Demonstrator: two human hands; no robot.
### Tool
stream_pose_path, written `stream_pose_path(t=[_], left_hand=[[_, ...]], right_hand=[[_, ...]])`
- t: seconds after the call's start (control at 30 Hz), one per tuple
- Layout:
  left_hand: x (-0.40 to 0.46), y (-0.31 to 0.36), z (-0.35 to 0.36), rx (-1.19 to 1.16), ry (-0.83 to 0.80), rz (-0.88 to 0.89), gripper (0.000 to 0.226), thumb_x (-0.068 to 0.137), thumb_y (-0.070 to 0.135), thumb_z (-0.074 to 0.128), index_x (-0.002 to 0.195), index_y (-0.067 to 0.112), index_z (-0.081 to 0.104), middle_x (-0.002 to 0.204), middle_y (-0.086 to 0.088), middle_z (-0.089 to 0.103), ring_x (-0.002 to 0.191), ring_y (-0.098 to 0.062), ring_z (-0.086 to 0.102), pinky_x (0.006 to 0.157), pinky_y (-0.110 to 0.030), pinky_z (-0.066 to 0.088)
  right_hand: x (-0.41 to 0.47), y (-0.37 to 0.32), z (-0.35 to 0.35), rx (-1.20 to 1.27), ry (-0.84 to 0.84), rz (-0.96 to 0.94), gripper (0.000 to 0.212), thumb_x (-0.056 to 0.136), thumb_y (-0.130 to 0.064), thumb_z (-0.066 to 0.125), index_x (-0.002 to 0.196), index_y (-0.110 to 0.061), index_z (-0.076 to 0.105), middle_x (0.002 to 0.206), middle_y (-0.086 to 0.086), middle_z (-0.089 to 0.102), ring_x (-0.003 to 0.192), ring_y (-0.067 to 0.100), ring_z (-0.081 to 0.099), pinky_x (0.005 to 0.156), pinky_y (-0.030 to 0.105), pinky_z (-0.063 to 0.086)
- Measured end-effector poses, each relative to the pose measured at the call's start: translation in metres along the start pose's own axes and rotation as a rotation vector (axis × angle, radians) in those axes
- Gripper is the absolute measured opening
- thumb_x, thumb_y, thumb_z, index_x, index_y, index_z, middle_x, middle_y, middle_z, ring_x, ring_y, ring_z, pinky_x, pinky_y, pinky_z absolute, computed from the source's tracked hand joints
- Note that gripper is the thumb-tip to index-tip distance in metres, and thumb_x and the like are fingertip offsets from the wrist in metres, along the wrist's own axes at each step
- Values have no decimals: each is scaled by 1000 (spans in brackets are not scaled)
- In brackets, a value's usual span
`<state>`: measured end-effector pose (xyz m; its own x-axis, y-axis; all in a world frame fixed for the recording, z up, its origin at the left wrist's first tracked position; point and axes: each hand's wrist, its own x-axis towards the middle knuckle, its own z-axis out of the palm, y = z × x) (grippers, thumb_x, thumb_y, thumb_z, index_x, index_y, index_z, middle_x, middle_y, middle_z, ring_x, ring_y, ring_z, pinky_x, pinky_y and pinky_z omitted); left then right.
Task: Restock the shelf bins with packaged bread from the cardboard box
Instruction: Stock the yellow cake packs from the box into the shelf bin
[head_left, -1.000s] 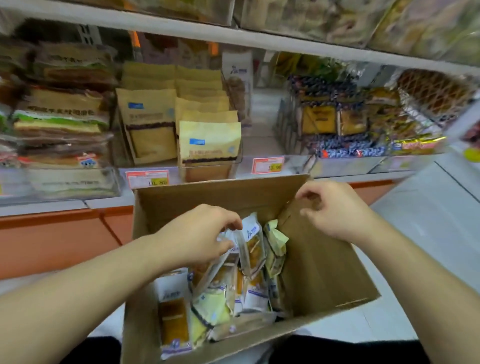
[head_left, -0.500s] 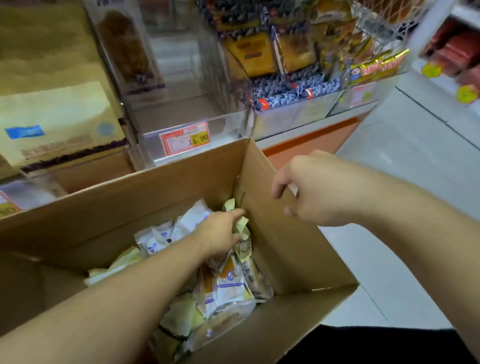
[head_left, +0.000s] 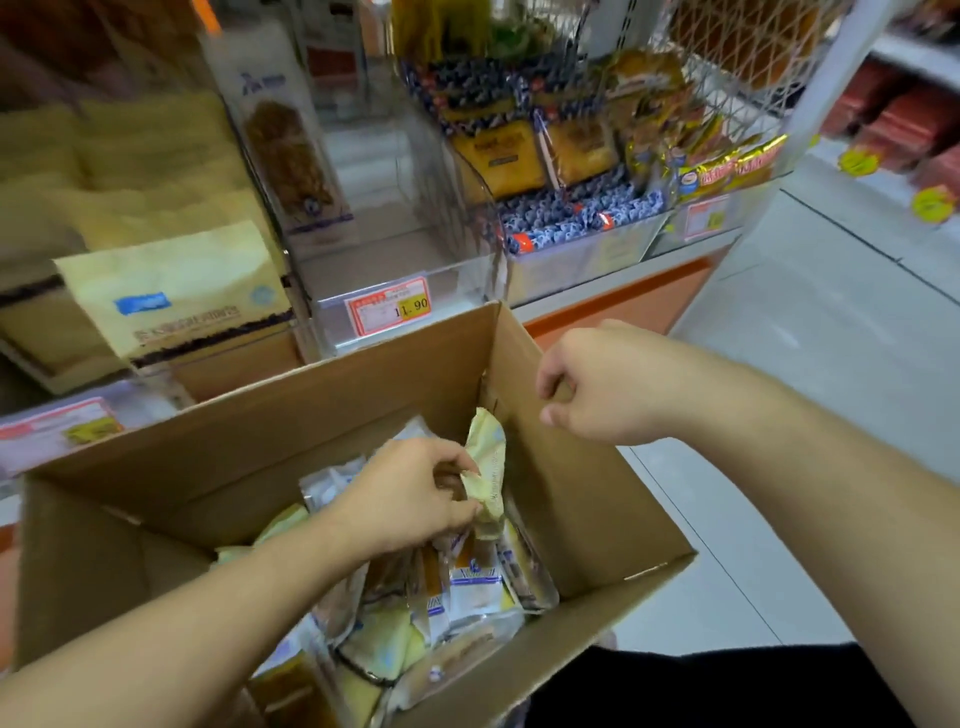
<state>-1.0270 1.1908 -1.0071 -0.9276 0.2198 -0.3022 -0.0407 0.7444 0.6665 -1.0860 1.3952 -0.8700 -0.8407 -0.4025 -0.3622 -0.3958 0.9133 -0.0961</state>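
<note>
Cardboard box (head_left: 291, 415), open-topped, fills lower centre of frame; inside lies a loose heap of bread packets (head_left: 467, 587), clear and white wrappers with blue print, some pale yellow. Left hand (head_left: 410, 499), centre frame, inside the box, fingers curled and pinching a crumpled pale yellow packet (head_left: 485, 467) that stands up near the box's far right corner. Right hand (head_left: 597, 384), centre right, grips the box's right wall at the rim. Clear shelf bin (head_left: 395, 260) with a red price tag (head_left: 389, 310), just behind the box.
</note>
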Motion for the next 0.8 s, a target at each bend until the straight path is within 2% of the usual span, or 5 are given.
stream_pose_path(t=[0.17,0.3,0.47,0.63,0.8], left_hand=[[-60,27,-60,36,85,11,47,63,72,84,94,37,75,75,18,70,72,5,65,59,-16,43],[-97,38,-99,77,238,14,15,78,39,82,92,40,74,72,16,68,65,1,63,56,-12,41],[-138,35,-146,67,355,76,28,83,13,73,87,41,76,90,23,74,88,4,68,78,-20,54],[-173,21,-176,-226,468,150,26,85,-9,73,88,17,76,91,9,79,90,-4,75,89,-31,59],[-192,2,-201,-401,656,220,28,84,1,81,103,19,71,92,1,79,90,-16,76,81,-37,60]], right_hand=[[-8,-19,-9,-71,-41,72,29,96,-40,65,117,-22,71,111,3,72,102,26,67,89,43,61],[-13,-39,-18,-73,66,82,42,94,-44,66,130,-22,62,126,3,67,113,28,64,93,47,59],[-18,-84,-21,309,102,-166,90,82,-38,88,156,-37,39,152,-17,52,137,9,53,111,36,49],[-18,-125,-24,451,55,-343,46,80,-42,89,122,-48,70,116,-36,70,110,-13,63,100,23,52],[-14,-165,-18,620,204,-425,49,85,-31,87,127,-48,68,121,-40,66,117,-20,57,101,9,47]])
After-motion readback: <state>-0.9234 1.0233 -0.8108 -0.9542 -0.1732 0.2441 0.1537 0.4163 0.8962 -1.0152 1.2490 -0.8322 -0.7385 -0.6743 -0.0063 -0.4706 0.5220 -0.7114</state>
